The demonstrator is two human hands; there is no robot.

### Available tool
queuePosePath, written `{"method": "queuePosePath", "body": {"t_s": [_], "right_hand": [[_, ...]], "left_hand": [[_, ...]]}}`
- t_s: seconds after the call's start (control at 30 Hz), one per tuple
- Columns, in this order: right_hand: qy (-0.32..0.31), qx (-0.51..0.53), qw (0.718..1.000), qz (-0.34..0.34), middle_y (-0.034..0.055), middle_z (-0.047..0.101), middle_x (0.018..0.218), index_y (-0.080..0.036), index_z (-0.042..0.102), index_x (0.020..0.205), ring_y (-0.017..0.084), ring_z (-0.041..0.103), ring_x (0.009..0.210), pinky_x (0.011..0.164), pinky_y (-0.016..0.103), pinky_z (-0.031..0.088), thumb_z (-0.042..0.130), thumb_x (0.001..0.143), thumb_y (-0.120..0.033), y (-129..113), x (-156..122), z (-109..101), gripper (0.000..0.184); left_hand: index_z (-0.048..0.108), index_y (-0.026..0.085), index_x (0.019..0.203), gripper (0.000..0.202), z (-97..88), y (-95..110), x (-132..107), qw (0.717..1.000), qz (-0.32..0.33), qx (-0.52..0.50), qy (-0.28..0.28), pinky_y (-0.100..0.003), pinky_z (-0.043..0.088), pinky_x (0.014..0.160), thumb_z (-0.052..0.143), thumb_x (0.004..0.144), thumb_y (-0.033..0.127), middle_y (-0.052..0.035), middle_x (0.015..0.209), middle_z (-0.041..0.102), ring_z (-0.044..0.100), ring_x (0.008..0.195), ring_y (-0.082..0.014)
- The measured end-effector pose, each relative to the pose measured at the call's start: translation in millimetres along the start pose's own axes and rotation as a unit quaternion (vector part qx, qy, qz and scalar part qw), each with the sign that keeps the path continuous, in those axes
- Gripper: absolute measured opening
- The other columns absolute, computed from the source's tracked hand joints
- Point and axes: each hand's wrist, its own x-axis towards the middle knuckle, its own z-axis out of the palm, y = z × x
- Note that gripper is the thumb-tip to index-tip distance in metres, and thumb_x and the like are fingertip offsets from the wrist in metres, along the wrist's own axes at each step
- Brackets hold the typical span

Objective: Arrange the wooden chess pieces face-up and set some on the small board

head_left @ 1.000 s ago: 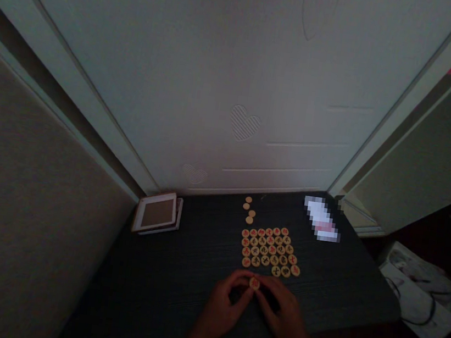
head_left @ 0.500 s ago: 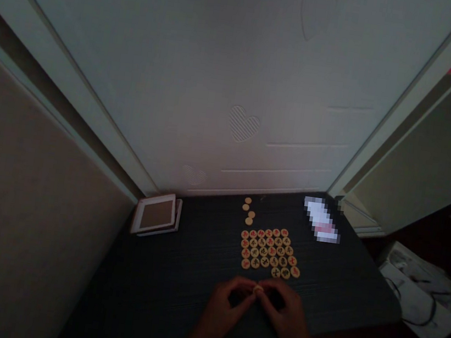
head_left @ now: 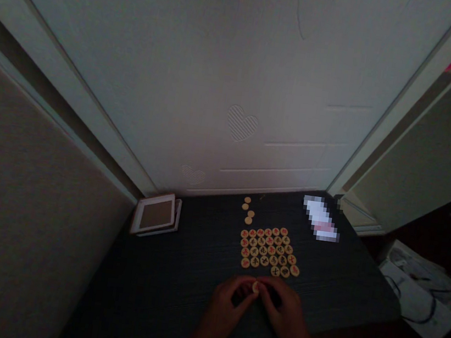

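One disc (head_left: 255,287) is getting pinched by the left hand (head_left: 226,307) and right hand (head_left: 285,310) near the laid-out discs (head_left: 263,250), tilting partly face-out after being edge-on, so I'm guessing they're still turning it.

On the tabletop (head_left: 178,279), rows of pieces (head_left: 271,250) lie right of lower centre in the frame, four more pieces (head_left: 248,221) above them, a box (head_left: 156,213) to the left, a pixelated item (head_left: 321,219) at upper right; below, the hands (head_left: 226,305) have one piece (head_left: 255,287) between them.

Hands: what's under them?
Table, visible around left hand and right hand, which hold a disc between their fingertips. Whatever is directly beneath them is covered.
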Motion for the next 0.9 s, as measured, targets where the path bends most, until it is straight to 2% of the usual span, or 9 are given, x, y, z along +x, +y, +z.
{"method": "queuePosePath", "body": {"t_s": [0.3, 0.57, 0.9], "right_hand": [[-0.018, 0.028, 0.999, 0.024, 0.0043, 0.076, 0.091, -0.024, 0.072, 0.098, 0.021, 0.074, 0.083, 0.078, 0.029, 0.061, 0.060, 0.099, -0.045, 2, 1, -4, 0.024], [-0.008, -0.035, 0.999, -0.029, 0.0060, 0.075, 0.097, -0.025, 0.069, 0.104, 0.022, 0.073, 0.089, 0.081, 0.033, 0.060, 0.052, 0.104, -0.037, 4, -5, -6, 0.020], [0.015, -0.107, 0.992, -0.071, 0.0062, 0.072, 0.096, -0.025, 0.067, 0.104, 0.022, 0.073, 0.088, 0.081, 0.034, 0.061, 0.051, 0.104, -0.029, 12, -7, -1, 0.017]], "left_hand": [[0.076, 0.028, 0.107, 0.015, 0.4, -3, -2, 1.000, 0.017, 0.013, -0.018, -0.030, 0.056, 0.083, 0.069, 0.093, 0.032, -0.0029, 0.097, 0.078, 0.071, 0.086, -0.0199], [0.074, 0.026, 0.105, 0.015, 1.0, -5, -2, 0.998, 0.054, 0.013, 0.010, -0.031, 0.057, 0.085, 0.070, 0.091, 0.021, -0.0049, 0.111, 0.074, 0.070, 0.095, -0.0207], [0.073, 0.024, 0.102, 0.013, 0.6, -3, -2, 0.998, 0.059, 0.039, 0.005, -0.031, 0.057, 0.087, 0.066, 0.093, 0.017, -0.0046, 0.109, 0.073, 0.070, 0.097, -0.0198]]}}
